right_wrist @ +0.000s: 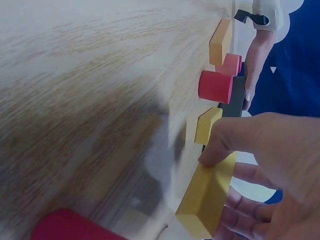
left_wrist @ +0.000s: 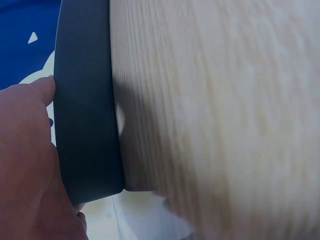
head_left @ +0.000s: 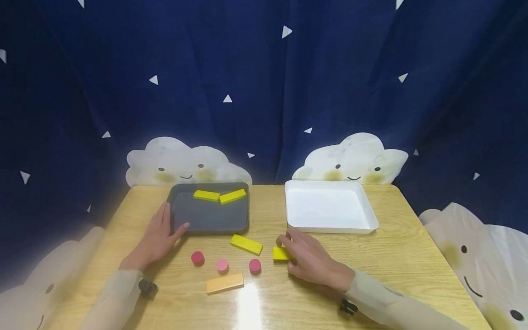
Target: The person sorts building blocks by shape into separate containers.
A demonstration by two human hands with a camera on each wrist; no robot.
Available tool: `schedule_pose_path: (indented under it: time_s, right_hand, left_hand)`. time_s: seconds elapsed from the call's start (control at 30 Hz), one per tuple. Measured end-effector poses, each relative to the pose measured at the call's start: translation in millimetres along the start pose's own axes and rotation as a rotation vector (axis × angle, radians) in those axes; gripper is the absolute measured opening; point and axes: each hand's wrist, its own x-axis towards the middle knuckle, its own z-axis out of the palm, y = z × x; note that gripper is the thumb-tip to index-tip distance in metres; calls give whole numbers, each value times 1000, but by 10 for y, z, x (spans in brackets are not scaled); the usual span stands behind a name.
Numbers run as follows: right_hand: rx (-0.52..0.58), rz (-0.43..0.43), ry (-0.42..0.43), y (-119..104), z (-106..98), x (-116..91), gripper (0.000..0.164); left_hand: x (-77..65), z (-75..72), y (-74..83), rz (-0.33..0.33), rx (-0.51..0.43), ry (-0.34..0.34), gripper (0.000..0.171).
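Observation:
My right hand pinches a yellow rectangular block between thumb and fingers, just in front of the white tray. In the right wrist view the same yellow block shows its long side and one end. Against the left side and front corner of the dark grey tray rests my left hand, its fingers extended. Inside that tray lie two yellow blocks, set end to end at an angle. Another yellow block lies on the table between the hands.
A white tray stands at the back right. Nearer me are a dark pink cylinder, a light pink one, another dark pink one and an orange block. A red cylinder appears low in the right wrist view.

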Motion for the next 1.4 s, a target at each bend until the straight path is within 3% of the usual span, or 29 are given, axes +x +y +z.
schedule_pose_path:
  time_s: [0.23,0.57,0.83,1.4]
  right_hand:
    - [-56,-33,46,-33,-50,4,51]
    - [-118,-92,127,-77,-129,49,56]
    - [-98,-105,109,-122,-208,114,53]
    - [-106,-217,97,-246,-268,608,52]
  left_hand:
    - [-13,12,-13,4,-13,26,105]
    - [-12,-31,5,-10,1,-5,105]
    - [7,-29,8,-2,7,2,104]
    - [-3,28,-26,26,-21,46,106]
